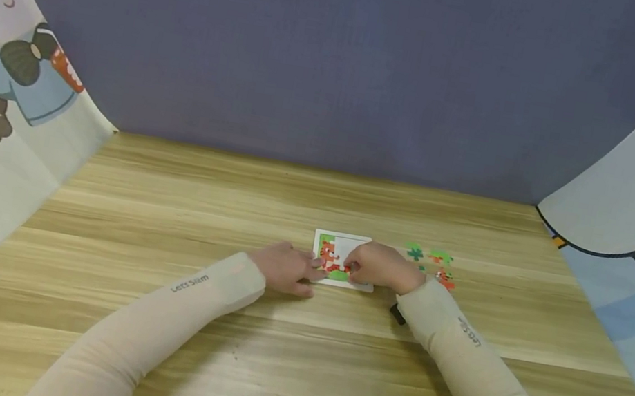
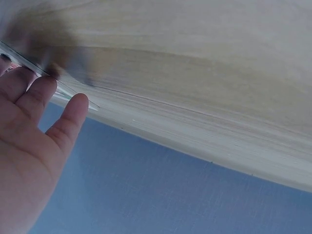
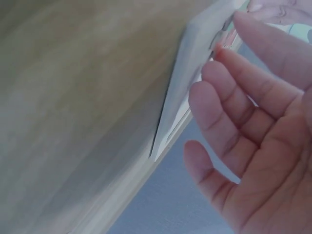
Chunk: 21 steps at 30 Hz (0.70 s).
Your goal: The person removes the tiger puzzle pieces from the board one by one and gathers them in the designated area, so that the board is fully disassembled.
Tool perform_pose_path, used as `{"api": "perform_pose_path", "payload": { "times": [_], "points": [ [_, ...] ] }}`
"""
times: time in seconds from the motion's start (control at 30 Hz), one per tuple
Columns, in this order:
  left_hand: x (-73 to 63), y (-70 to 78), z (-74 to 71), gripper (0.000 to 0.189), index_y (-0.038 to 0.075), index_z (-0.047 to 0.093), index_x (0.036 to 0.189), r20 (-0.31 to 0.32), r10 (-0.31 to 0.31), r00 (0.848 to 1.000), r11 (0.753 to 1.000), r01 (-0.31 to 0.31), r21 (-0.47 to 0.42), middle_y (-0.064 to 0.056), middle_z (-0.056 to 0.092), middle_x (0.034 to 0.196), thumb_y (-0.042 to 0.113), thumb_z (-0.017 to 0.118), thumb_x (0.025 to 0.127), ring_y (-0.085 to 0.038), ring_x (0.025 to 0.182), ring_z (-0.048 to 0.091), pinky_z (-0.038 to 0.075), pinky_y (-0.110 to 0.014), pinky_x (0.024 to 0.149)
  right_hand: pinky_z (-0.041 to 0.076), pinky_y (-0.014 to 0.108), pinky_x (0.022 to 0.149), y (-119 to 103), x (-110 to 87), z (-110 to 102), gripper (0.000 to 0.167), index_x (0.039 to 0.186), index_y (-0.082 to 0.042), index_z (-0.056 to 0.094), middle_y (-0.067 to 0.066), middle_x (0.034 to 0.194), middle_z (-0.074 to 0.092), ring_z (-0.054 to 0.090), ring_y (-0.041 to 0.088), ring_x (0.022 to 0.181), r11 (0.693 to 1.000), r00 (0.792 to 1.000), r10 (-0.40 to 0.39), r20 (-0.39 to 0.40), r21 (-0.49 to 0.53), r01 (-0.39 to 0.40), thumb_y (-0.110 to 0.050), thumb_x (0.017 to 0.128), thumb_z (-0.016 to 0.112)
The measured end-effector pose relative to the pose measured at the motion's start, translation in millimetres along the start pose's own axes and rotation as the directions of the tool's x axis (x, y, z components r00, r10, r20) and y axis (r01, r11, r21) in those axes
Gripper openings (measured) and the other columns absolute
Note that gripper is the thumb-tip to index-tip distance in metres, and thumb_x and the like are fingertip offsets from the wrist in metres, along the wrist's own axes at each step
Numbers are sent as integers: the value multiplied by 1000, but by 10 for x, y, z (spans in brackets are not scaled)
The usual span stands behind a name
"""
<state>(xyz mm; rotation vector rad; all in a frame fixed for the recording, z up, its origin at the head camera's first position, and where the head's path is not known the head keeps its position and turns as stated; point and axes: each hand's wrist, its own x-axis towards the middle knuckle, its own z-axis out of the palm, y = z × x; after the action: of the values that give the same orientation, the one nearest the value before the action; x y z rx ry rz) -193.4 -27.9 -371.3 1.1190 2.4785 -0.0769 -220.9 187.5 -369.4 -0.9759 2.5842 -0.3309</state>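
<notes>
A small jigsaw puzzle in a white frame tray (image 1: 367,288) lies on the wooden table. An orange-red cartoon animal (image 1: 326,253) and green ground fill its left and lower parts. My left hand (image 1: 284,267) rests at the tray's left edge with its fingers extended onto it. Over the tray's right half, my right hand (image 1: 383,266) pinches a small puzzle piece between thumb and index finger, low against the tray; the fingers mostly hide the piece. In the right wrist view the other fingers of the right hand (image 3: 263,117) are bent loosely beside the tray's pale edge (image 3: 183,68).
Loose green puzzle pieces (image 1: 414,251) and orange ones (image 1: 445,279) lie right of the tray, partly behind the right wrist. A black object (image 1: 397,314) shows under the right cuff. A dark blue-grey panel (image 1: 340,62) stands at the table's far edge, with printed cloths at both sides.
</notes>
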Motion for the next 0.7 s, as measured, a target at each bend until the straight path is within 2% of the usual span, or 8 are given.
{"api": "perform_pose_path", "payload": {
  "times": [0.13,0.27,0.43,0.7],
  "points": [
    [3,-1,6,54,20,40,147,-1,-6,1000,1000,6,-7,-2,31,153,43,49,99,-21,140,29,29,-50,109,44,34,77,1,6,4,17,98,-5,73,-5,63,50,42,8,58,1000,1000,16,-12,-7,-16,-4,82,65],
    [16,-12,19,54,21,40,147,-3,-2,1000,1000,2,-2,-2,31,153,43,49,99,-20,140,29,29,-50,109,48,37,82,-2,14,-4,21,103,-3,72,-5,69,55,47,9,63,999,999,33,-6,-16,-33,-6,83,67],
    [28,-26,31,54,20,41,147,-10,5,1000,1000,-6,-2,-2,31,153,44,49,99,-20,140,30,30,-51,109,48,36,80,-6,28,-2,19,102,-4,72,-5,73,57,50,10,67,998,999,45,10,-33,-44,-7,83,69],
    [45,-27,34,55,20,41,147,-5,-2,1000,1000,2,-13,-3,32,152,44,50,98,-21,140,30,30,-51,108,47,30,68,-13,47,-14,13,95,-6,70,-4,75,58,52,11,69,997,998,53,15,-59,-52,-9,83,71]
  ]
}}
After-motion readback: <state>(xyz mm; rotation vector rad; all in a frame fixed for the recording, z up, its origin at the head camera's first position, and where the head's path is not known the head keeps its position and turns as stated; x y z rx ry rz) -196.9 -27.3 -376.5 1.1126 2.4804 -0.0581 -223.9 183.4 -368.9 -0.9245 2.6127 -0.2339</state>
